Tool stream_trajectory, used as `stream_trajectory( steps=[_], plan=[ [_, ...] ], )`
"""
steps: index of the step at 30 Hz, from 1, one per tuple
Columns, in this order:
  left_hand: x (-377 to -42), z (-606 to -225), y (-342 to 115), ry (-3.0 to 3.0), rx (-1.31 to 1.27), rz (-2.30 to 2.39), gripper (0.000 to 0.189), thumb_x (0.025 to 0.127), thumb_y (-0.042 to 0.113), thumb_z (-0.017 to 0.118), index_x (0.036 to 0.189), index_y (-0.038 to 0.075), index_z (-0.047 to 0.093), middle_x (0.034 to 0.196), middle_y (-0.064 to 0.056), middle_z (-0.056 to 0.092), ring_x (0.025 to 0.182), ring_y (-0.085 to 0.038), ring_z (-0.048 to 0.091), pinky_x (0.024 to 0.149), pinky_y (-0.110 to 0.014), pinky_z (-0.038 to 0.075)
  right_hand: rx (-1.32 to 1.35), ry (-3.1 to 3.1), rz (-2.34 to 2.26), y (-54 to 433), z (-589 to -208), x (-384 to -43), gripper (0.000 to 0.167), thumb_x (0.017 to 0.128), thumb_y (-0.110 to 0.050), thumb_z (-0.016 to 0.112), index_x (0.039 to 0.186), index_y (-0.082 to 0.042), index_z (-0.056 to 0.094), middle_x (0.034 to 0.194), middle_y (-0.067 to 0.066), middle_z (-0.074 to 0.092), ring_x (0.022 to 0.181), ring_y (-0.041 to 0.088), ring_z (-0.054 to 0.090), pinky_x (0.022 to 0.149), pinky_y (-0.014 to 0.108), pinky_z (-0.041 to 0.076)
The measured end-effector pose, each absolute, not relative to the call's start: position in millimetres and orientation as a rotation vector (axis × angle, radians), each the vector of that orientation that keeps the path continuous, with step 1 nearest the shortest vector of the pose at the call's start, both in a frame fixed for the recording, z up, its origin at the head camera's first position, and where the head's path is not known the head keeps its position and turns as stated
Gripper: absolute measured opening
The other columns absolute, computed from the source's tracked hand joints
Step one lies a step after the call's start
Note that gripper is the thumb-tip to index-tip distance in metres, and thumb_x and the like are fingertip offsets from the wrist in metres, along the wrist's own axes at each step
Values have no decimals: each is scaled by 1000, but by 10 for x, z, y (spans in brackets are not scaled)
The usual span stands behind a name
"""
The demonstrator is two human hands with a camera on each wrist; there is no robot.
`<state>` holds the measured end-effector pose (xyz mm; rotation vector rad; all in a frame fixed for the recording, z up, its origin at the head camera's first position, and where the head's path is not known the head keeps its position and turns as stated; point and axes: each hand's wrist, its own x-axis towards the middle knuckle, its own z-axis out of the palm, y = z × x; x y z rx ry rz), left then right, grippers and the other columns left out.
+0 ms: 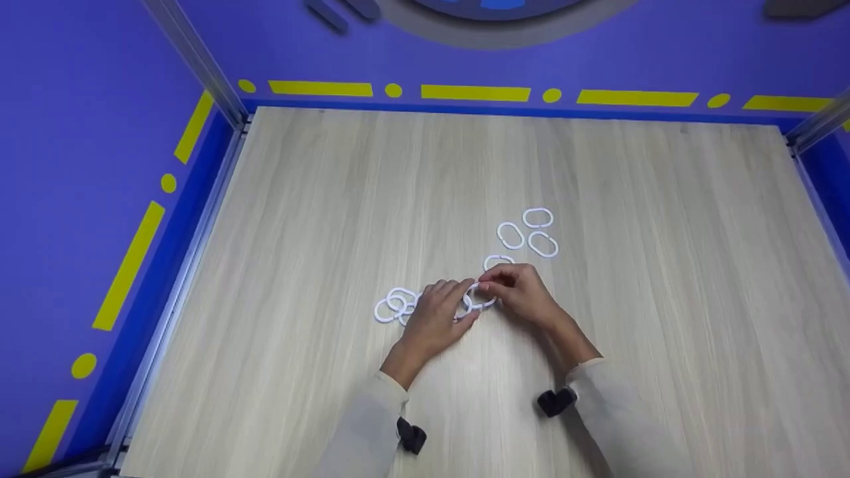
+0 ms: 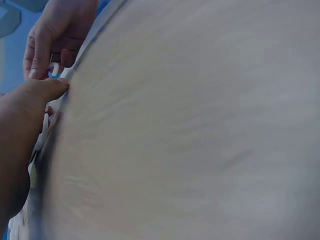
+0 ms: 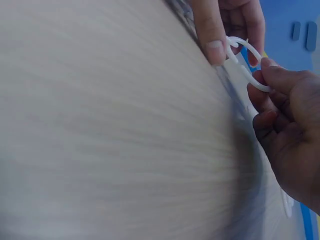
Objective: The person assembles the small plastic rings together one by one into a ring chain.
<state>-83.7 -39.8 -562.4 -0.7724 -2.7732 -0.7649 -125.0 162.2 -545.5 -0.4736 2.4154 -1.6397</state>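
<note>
R hand: R hand (image 1: pixel 528 295) pinches a white ring b/w thumb & fingertips; remaining fingers curled in.
L hand: L hand (image 1: pixel 435 312) grips the next ring (image 1: pixel 461 312) along, thumb on the near side, fingers on the far side; exact contact partly hidden.
Hands: near each other, mid-desk, clamped on adjoining rings – fingertips of both close by the same white ring.
White ring: the held ring (image 3: pixel 246 75) is b/w the two hands, an oval hoop; looks hooked thru the next ring at its L end.
Linked rings: white cluster (image 1: pixel 397 307) just L of L hand, on the desk (image 1: pixel 319 232), ovals overlapping; part runs under the hand, so count unclear.
Nearest loose ring: single ring (image 1: pixel 487 261) just beyond R hand, partly covered by it.
Other loose rings: group of 3 (image 1: pixel 531 241) farther off & a bit R, lying flat, close together, same white oval type.
Arms: light sleeves (image 1: pixel 368 425) on both, each w/ a small black device (image 1: pixel 556 402) nr the cuff.
Desk: pale wood grain, streaks running front to back.
Surround: back wall (image 1: pixel 597 60) blue-purple w/ yellow bars & dots – similar side wall (image 1: pixel 80 166) on L, metal post (image 1: pixel 199 60) at the corner.
</note>
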Motion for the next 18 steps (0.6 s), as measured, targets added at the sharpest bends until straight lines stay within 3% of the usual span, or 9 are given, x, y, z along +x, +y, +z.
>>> stream_trajectory(
  steps=[8,18],
  plan=[
    [-774,-5726,-387,-2662,-771,-487,42,95,43,69,125,14,64,111,2,67,102,-15,61,90,-33,50,-568,2386,-1463,1611,-5336,-1354,9,90,-2,73,97,2,77,93,19,76,79,4,60,72,14,48],
    [-760,-5747,-383,-2642,-761,-311,43,95,49,67,122,16,64,109,3,63,101,-15,58,86,-32,48,-526,2362,-1446,1598,-5322,-1413,8,92,-3,71,94,3,75,89,20,74,73,3,58,67,15,47]
  ],
)
